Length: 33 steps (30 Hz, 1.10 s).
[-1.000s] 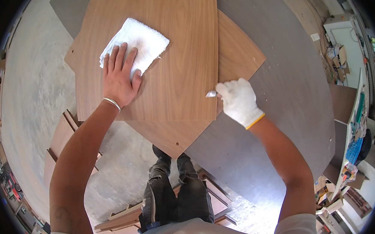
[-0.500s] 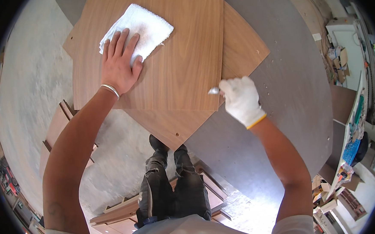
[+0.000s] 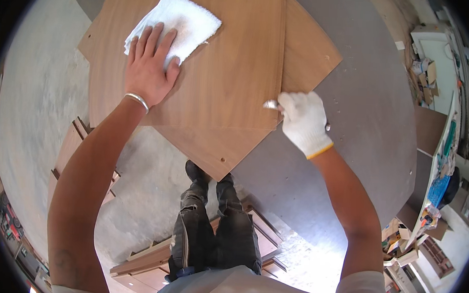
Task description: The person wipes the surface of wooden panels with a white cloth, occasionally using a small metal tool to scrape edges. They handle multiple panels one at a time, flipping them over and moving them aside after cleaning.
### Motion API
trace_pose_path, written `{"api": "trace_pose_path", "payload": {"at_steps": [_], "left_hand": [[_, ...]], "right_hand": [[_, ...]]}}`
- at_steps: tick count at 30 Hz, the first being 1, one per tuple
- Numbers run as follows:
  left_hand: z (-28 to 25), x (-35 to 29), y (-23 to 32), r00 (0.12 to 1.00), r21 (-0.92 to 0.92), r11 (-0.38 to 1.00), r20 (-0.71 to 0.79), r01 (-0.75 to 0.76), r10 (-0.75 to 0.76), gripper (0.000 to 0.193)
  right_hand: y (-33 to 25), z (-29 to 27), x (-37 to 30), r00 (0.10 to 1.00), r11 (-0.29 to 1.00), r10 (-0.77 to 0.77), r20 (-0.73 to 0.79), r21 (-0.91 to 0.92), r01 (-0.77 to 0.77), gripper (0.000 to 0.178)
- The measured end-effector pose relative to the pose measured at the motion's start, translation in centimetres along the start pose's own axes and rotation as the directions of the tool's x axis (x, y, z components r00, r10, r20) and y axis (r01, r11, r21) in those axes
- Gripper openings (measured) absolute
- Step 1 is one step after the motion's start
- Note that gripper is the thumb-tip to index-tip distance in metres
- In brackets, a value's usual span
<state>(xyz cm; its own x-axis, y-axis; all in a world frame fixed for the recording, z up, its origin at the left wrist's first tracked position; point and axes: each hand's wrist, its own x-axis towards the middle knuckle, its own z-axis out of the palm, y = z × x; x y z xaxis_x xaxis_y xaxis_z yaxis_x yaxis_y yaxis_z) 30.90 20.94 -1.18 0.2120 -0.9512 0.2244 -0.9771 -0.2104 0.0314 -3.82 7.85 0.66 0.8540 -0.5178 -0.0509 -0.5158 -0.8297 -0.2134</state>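
My left hand (image 3: 148, 74), bare with a silver bracelet, lies flat with fingers spread on a folded white cloth (image 3: 191, 23). Under the cloth is a wood-grain panel (image 3: 234, 66), and a brownish smudge marks the cloth near my fingertips. My right hand (image 3: 303, 121) wears a white knitted glove with a yellow cuff. It is closed around a slim metal tool (image 3: 271, 104), whose shiny tip reaches over the panel's right edge near its front corner. Another shiny bit shows at the heel of the glove; the middle is hidden in my fist.
A second wood-grain panel (image 3: 310, 49) lies crosswise beneath the first, with a small hole near its front corner. Both rest on a large grey board (image 3: 365, 111). Stacked boards (image 3: 146, 267) lie by my legs, more boards (image 3: 73, 142) at left, and a cluttered bench (image 3: 439, 175) at right.
The whole view has shifted slightly, so the panels sit higher in the picture. My right fist has turned a little with the tool. My left hand stays on the cloth.
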Motion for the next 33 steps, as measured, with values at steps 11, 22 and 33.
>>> {"api": "trace_pose_path", "payload": {"at_steps": [11,22,33], "left_hand": [[0.4,0.2,-0.2,0.999,-0.017,1.000,-0.034,-0.016,0.016,0.057],[0.4,0.1,-0.1,1.000,-0.003,1.000,-0.028,-0.010,0.010,0.057],[0.9,-0.1,-0.3,0.998,-0.011,1.000,-0.057,-0.022,0.021,0.056]], "right_hand": [[-1.4,1.6,-2.9,0.996,0.999,0.036,-0.086,-0.016,-0.038,0.008],[-2.5,2.9,-6.5,0.993,0.993,0.111,0.033,0.047,-0.112,0.010],[-3.8,3.0,-7.9,0.793,0.524,0.606,0.061,0.720,-0.455,0.014]]}}
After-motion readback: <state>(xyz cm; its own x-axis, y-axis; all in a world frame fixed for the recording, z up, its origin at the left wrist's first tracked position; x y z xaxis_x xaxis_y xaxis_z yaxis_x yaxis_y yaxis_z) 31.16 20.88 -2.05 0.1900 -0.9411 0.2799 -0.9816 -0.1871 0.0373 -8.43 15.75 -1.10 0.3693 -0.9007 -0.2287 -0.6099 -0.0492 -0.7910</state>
